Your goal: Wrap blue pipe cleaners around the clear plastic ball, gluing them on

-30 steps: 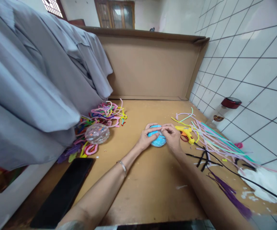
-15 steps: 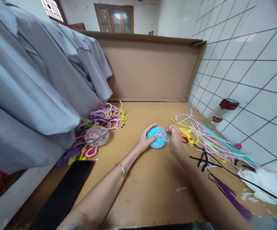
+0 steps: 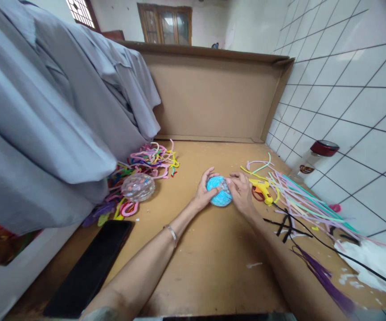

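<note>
A round object wrapped in blue pipe cleaner (image 3: 217,197) is between my hands, low over the tabletop. Its centre shows a greyish, clear-looking patch not covered by the blue. My left hand (image 3: 206,191) grips it from the left, thumb lying across the front. From the right, my right hand (image 3: 241,191) presses its fingertips on the upper right edge, by the bare patch; the blue strand's loose end is hidden there. Just beyond my right hand lies a yellow glue gun (image 3: 261,191) with a black cord.
Loose pipe cleaners (image 3: 300,196) and a purple tassel (image 3: 316,269) lie right, near a red-lidded jar (image 3: 313,156). At left are a clear faceted ball (image 3: 138,187), a tangled pipe cleaner pile (image 3: 149,160), a black phone-like slab (image 3: 89,267) and hanging grey cloth (image 3: 79,111). Cardboard (image 3: 209,98) stands behind.
My right hand has moved left from beside the blue-wrapped object onto its right edge. The blue end that stuck out there is now covered. The camera view has shifted slightly.
</note>
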The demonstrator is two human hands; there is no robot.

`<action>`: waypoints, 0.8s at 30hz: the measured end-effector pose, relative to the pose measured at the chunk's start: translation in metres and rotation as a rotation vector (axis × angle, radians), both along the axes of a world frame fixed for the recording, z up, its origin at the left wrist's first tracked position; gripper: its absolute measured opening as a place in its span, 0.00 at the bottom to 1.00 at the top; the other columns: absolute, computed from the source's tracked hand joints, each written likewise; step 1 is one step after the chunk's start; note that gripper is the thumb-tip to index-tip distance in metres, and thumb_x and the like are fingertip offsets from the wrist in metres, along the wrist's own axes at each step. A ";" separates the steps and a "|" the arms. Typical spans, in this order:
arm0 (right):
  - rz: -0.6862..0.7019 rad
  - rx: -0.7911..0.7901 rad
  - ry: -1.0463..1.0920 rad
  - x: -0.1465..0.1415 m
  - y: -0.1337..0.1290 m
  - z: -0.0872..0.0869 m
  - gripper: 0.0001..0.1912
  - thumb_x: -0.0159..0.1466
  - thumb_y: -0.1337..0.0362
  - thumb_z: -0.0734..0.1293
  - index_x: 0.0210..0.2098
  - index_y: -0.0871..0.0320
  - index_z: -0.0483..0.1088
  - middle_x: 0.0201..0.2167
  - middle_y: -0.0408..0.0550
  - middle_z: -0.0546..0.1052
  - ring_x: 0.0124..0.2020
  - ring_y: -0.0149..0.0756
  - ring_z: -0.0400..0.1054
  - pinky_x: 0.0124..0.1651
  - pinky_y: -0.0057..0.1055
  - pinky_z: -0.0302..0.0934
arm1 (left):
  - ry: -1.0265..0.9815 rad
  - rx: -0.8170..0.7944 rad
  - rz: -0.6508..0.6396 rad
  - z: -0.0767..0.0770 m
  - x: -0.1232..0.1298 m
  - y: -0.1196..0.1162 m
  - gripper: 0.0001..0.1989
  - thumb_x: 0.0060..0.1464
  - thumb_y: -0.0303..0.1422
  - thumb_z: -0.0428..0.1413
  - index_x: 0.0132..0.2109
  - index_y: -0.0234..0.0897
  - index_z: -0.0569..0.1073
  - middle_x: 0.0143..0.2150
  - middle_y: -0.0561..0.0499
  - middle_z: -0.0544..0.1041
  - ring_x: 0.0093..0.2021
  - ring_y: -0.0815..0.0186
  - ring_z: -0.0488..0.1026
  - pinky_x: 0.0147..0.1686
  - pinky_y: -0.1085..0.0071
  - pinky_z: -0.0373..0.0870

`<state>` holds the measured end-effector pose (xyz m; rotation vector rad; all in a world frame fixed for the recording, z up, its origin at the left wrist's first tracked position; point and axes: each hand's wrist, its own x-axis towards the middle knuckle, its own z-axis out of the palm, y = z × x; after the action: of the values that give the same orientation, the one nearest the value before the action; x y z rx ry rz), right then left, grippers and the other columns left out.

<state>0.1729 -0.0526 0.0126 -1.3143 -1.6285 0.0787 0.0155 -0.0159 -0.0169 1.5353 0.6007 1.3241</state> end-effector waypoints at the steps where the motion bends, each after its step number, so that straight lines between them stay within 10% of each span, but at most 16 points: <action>1: -0.009 0.002 -0.026 0.000 -0.001 0.000 0.19 0.67 0.53 0.57 0.37 0.52 0.78 0.44 0.52 0.73 0.51 0.45 0.63 0.55 0.47 0.54 | -0.001 0.004 -0.004 0.000 0.000 0.000 0.40 0.46 0.40 0.61 0.63 0.38 0.55 0.57 0.40 0.68 0.58 0.55 0.66 0.60 0.57 0.61; 24: 0.210 -0.071 -0.073 -0.013 -0.008 0.000 0.22 0.68 0.49 0.54 0.49 0.47 0.74 0.51 0.52 0.70 0.55 0.45 0.64 0.58 0.46 0.56 | -0.052 -0.043 0.048 -0.007 -0.004 0.003 0.39 0.47 0.44 0.61 0.62 0.38 0.57 0.58 0.40 0.68 0.60 0.54 0.65 0.61 0.56 0.60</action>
<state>0.1598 -0.0607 0.0131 -1.2074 -1.8372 0.2199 0.0111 -0.0132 -0.0236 1.4554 0.6329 1.3746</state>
